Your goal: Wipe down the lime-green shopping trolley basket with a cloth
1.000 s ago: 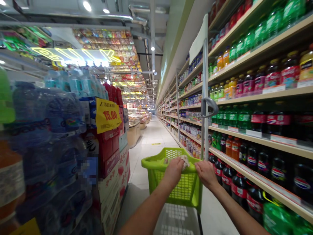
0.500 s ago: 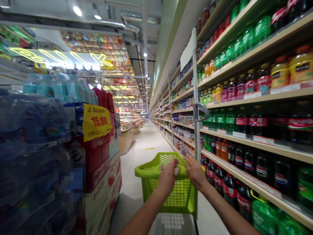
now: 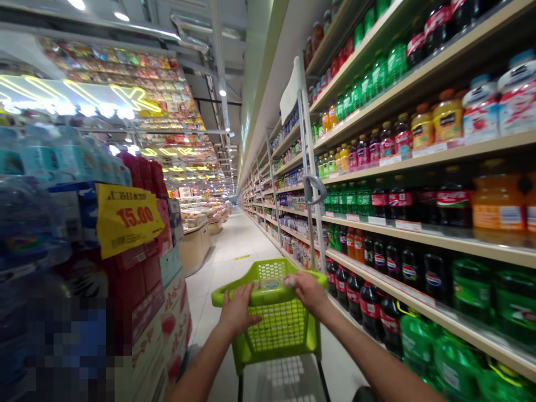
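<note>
A green shopping cart point(image 3: 276, 324) with a mesh basket stands upright in front of me. My left hand point(image 3: 239, 310) is wrapped over the left part of its handle point(image 3: 272, 296), thumb on the near side. At the handle's right part is my right hand point(image 3: 309, 291), its fingers curled around a small pale, crumpled thing point(image 3: 290, 282) too blurred to identify. Both forearms reach in from the bottom of the view.
Shelves of bottled drinks point(image 3: 419, 234) run along the right, with a metal post and grey ring point(image 3: 315, 190) beside them. Stacked boxes point(image 3: 146, 318) and water packs with a yellow price sign point(image 3: 129, 218) stand close on the left. A pale-floored aisle point(image 3: 237, 234) leads ahead between them.
My left hand has moved left from the handle's middle onto its left part. The crumpled thing at my left hand now shows at my right fingers. Shelves and boxes have shifted left in view.
</note>
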The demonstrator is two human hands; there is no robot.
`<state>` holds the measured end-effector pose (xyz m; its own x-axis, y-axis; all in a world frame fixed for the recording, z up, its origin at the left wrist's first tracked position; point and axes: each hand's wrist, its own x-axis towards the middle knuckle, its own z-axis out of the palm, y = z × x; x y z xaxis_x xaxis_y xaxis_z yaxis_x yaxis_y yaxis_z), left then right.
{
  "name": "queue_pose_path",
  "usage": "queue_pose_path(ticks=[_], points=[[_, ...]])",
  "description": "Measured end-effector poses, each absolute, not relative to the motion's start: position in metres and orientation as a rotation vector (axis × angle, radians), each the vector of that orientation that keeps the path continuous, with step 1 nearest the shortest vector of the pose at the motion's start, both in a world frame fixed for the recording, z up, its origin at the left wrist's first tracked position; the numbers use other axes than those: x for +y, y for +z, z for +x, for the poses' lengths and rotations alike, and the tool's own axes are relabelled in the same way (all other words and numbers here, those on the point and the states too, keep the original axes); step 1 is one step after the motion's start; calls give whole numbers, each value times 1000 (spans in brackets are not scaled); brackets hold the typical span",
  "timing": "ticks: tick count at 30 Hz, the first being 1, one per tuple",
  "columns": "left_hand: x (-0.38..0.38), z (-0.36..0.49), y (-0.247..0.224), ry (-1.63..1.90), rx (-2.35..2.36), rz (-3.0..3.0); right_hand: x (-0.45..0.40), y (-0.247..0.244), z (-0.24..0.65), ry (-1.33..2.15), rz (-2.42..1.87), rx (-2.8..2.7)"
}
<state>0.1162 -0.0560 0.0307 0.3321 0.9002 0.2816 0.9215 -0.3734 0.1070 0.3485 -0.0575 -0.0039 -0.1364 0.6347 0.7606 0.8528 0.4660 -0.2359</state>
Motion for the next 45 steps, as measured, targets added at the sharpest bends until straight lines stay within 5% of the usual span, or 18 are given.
queue_pose_path(ticks=[5,13,21,32,45], points=[[-57,125,31,-495,-1715,-2484,-48,-3,422,-234,-1501,-1599],[-61,124,33,-355,-1745,-2406,-50,-14,333,-241,-1083,-1853],[-65,128,30,-359,-1736,-2392,-34,13,407,-100,-1515,-1548],[-65,131,31,-300,-1717,-2390,-28,32,277,-118,-1046,-1419],[-62,122,25,-339,-1639,-2427,-65,-18,365,-392,-863,-2158]])
